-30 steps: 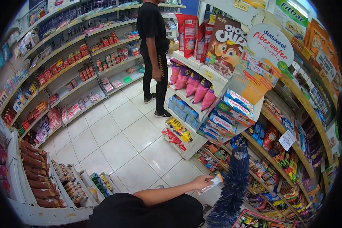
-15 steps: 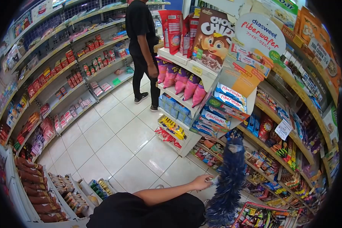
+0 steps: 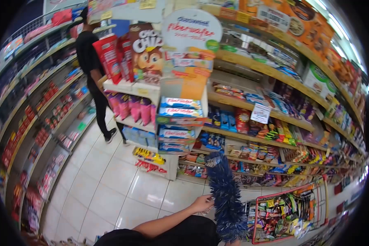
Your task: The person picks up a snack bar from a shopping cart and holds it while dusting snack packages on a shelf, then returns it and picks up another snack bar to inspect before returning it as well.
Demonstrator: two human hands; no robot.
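A fluffy dark blue duster [image 3: 227,201] stands nearly upright in front of me, a greyish patch at its top end. My left hand [image 3: 204,203] reaches in from the left, its fingers bent closed against the duster's left edge. Something small and pale shows at these fingers; I cannot make out what it is. At the bottom edge of the view, a sliver of my right hand [image 3: 234,243] shows at the duster's lower end, where its grip is mostly out of sight.
A display stand [image 3: 172,164] with wafer boxes [image 3: 180,107] and a cereal box [image 3: 147,55] rises ahead. Snack shelves [image 3: 250,137] curve along the right. A red-rimmed cart [image 3: 256,221] full of packets stands lower right. A person in black [image 3: 90,61] stands beyond, on the tiled floor [image 3: 106,197].
My view has turned to the right, so the stand and the person sit farther left and more of the cart shows. My left hand stays beside the duster.
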